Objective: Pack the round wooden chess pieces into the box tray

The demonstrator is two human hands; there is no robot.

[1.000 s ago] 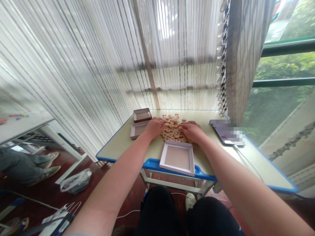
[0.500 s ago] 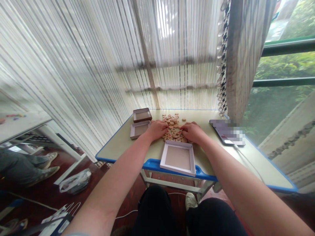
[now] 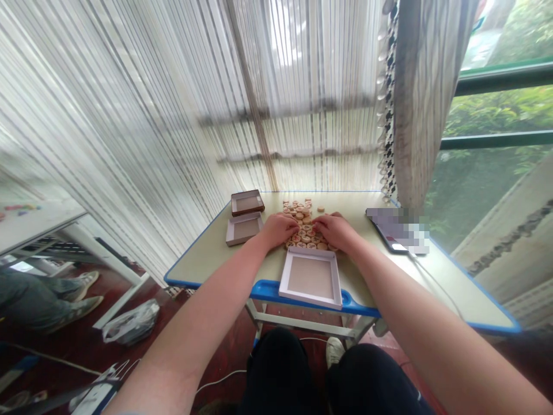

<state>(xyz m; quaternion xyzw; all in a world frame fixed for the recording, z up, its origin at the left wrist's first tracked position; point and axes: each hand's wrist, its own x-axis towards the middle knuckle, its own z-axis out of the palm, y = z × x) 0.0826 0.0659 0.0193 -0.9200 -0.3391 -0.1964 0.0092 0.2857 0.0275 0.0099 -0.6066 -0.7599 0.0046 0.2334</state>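
Round wooden Chinese chess pieces [image 3: 305, 229] lie in a heap on the table, several with carved characters facing up. Beside the heap's left edge, my left hand [image 3: 280, 229] is closed, its bent fingertips at a piece. My right hand [image 3: 334, 229] comes in from the other side, thumb and fingers drawn together at a piece in the heap. The fingers partly hide the pieces they touch. A shallow white box tray [image 3: 283, 276] lies just in front of the pieces, over the table's near edge.
Left of the pieces stand another white box tray [image 3: 233, 236] and a brown-sided box [image 3: 262, 208]. One loose piece [image 3: 321, 208] lies behind my right hand. A tablet-like device [image 3: 384, 230] with a white cable [image 3: 436, 288] rests at right. Curtains [image 3: 319, 127] hang behind the table [image 3: 194, 259].
Both hands have shifted slightly among the pieces; my right fingertips are a little farther back. Pieces near the front tray now lie in a more even row. The view has moved slightly.
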